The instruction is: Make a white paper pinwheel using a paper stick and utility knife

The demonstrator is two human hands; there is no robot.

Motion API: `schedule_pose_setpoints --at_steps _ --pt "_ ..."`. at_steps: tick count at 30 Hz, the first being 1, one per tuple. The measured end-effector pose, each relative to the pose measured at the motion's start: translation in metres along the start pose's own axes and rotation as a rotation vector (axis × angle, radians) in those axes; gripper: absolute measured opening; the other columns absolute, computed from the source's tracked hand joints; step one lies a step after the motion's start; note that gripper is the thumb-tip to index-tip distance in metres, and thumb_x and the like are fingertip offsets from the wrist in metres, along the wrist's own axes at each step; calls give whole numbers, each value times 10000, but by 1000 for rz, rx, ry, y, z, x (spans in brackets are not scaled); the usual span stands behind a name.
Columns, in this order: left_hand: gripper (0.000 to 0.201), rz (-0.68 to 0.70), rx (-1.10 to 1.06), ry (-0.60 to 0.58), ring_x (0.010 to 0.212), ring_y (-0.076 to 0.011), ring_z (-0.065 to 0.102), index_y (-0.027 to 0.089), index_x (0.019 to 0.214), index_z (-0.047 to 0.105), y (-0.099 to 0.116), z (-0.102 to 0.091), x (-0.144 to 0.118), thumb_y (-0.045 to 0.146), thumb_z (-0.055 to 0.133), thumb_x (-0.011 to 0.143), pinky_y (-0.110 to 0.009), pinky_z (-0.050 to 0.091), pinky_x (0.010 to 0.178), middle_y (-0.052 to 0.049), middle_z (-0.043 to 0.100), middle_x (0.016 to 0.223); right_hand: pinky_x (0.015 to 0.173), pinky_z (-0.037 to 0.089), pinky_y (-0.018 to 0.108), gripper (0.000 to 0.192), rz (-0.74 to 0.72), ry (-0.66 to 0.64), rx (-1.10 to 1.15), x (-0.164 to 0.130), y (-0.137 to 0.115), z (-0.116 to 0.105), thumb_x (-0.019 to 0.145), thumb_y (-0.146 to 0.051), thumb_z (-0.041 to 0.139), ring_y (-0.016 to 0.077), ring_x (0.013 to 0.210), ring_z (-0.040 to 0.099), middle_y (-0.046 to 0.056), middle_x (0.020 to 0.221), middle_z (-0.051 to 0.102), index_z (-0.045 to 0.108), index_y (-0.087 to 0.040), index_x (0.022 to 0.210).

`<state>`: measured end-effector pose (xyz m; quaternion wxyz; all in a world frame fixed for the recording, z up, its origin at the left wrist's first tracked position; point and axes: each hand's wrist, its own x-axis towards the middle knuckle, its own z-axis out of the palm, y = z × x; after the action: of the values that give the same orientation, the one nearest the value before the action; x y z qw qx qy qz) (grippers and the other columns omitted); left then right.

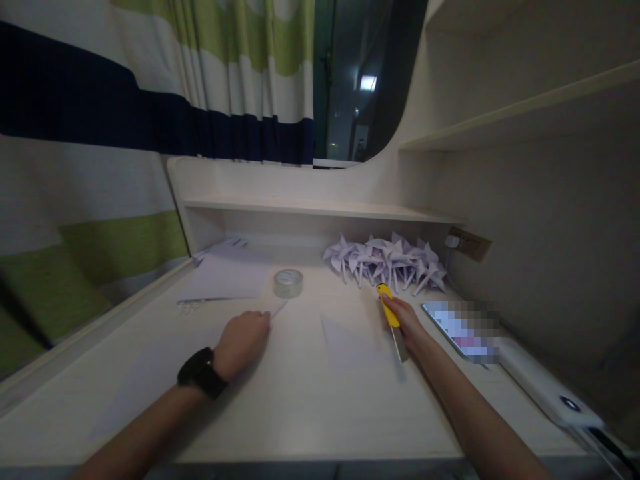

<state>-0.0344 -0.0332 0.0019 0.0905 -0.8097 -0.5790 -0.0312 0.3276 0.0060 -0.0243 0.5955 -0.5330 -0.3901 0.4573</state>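
Observation:
My left hand (245,343), with a black watch on the wrist, is closed at the left of centre. A thin white strip (279,309) sticks out from its fingertips; whether it is paper or a stick I cannot tell. My right hand (406,323) grips a yellow utility knife (388,308), its metal blade out and pointing down toward me. Between my hands lies a piece of white paper (353,343) with a pointed corner. A roll of clear tape (288,283) lies flat beyond my left hand. Several white paper pinwheels (385,260) are heaped behind the knife.
A stack of white paper (225,270) lies at the back left, with small scraps (190,307) by its front edge. At right lie a phone (460,333) and a long white device (545,387) with a cable. A low shelf (320,209) overhangs the desk's back.

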Motion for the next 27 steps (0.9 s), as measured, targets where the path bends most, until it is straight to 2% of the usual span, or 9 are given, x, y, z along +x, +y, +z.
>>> schedule_pose_setpoints --at_steps 3,7,13,17,19,21,24,27 --pt "285 99 -17 23 884 -263 638 121 947 653 6 6 17 113 372 900 -375 485 770 -159 686 946 344 358 182 264 -5 -16 6 -1 0 0 743 -371 737 86 401 464 -43 506 515 591 -152 717" --pt "272 236 -17 55 900 -284 654 101 951 681 31 9 50 74 423 872 -392 484 787 -173 697 913 343 357 182 292 0 -8 4 -1 2 -1 723 -390 751 87 403 463 -42 509 522 572 -160 695" --pt "252 304 -37 82 930 -284 656 107 940 697 69 11 104 68 459 871 -393 479 807 -179 708 914 353 369 177 284 -23 5 2 -1 2 -1 724 -387 750 82 399 472 -47 505 520 576 -164 705" --pt "256 311 -50 118 975 -282 633 101 985 675 77 12 116 66 442 885 -402 475 837 -179 697 945 340 355 177 258 0 7 -9 -1 0 -2 762 -377 713 83 381 466 -45 487 514 577 -164 712" --pt "274 319 -57 137 1033 -277 606 94 1045 652 72 13 104 71 421 900 -406 461 886 -180 682 1018 335 356 182 241 9 6 -2 -1 0 -2 774 -368 699 86 371 461 -45 483 512 582 -165 720" --pt "275 325 -67 155 1072 -272 587 93 1084 639 60 17 80 116 417 924 -406 447 926 -188 662 1090 333 361 192 233 13 5 11 0 0 -1 772 -366 698 96 370 470 -39 486 524 591 -164 728" --pt "328 296 -58 190 1227 -298 493 147 1205 597 32 24 24 281 424 961 -449 408 989 -165 576 1295 329 361 205 220 21 18 22 0 0 -1 776 -355 687 113 370 488 -23 481 544 607 -153 743" --pt "433 187 -49 129 1345 -306 381 213 1324 533 -3 30 -31 412 358 981 -503 318 1069 -139 460 1441 319 355 206 179 43 47 26 0 -1 1 796 -316 654 119 354 484 -22 455 535 622 -141 776"
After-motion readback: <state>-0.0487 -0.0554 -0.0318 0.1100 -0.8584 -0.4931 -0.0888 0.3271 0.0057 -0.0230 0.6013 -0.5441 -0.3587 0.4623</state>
